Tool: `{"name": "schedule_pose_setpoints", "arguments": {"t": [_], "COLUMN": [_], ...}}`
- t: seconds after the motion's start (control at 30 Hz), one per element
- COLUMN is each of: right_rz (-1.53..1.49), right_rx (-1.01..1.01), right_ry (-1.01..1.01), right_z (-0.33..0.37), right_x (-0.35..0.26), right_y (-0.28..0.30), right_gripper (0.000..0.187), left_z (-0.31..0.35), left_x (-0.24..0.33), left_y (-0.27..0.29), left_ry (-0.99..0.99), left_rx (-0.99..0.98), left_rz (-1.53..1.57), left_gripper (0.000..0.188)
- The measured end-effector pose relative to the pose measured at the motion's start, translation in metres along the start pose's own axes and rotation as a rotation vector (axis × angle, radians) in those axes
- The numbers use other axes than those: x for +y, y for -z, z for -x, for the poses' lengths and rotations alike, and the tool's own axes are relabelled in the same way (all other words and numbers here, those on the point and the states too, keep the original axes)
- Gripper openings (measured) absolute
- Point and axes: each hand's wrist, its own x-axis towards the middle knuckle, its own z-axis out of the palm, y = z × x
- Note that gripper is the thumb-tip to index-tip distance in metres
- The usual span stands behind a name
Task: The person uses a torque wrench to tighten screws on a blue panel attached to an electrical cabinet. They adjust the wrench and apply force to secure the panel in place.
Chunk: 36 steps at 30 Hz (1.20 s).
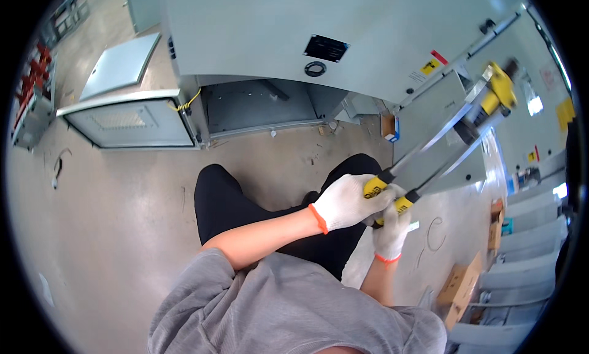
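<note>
Both my hands wear white knit gloves with orange cuffs. A long-handled crimper [466, 130], with a yellow head and yellow-and-black grips, slants up to the right in front of me. My left hand [346, 202] is closed around one grip. Close beside it, my right hand [392, 230] closes around the other grip. The two handles stand a little apart and run toward the head, which is raised in front of grey cabinet panels. Whether anything sits in its jaws cannot be made out.
Ahead stands a large grey metal cabinet [257, 28], its low compartment [264, 105] exposed. A hinged door [132, 124] juts out at left, near a loose panel [119, 65]. Cardboard boxes [457, 289] and grey housings [518, 268] line the right. Wire scraps [435, 234] lie on the floor.
</note>
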Motion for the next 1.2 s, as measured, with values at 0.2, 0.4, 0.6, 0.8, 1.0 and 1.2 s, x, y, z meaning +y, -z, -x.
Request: {"name": "schedule_pose_setpoints", "arguments": {"t": [0.2, 0.4, 0.6, 0.8, 1.0, 1.2], "right_rz": [0.406, 1.156, 0.975, 0.245, -0.575, -1.119], "right_rx": [0.649, 0.58, 0.707, 0.743, 0.672, 0.804], "right_ry": [0.152, 0.179, -0.053, -0.123, -0.105, -0.41], "right_z": [-0.085, -0.063, -0.039, -0.003, -0.005, -0.027], "right_x": [0.054, 0.005, -0.017, -0.045, -0.039, 0.04], "right_y": [0.228, 0.32, 0.263, 0.183, 0.156, 0.132], "right_gripper": [0.029, 0.035, 0.041, 0.03, 0.016, 0.034], "left_z": [-0.082, -0.135, -0.15, -0.17, -0.269, -0.442], "left_x": [0.046, 0.025, 0.007, 0.048, 0.074, 0.037], "left_y": [0.08, 0.146, 0.081, -0.007, -0.121, -0.143], "left_ry": [-0.136, -0.093, -0.185, -0.298, -0.889, -1.14], "left_rx": [0.047, 0.07, 0.054, -0.252, -0.567, -0.232], "left_rz": [-0.854, -1.117, -0.977, -0.605, -0.845, -2.139], "left_gripper": [0.043, 0.046, 0.052, 0.035, 0.026, 0.032]}}
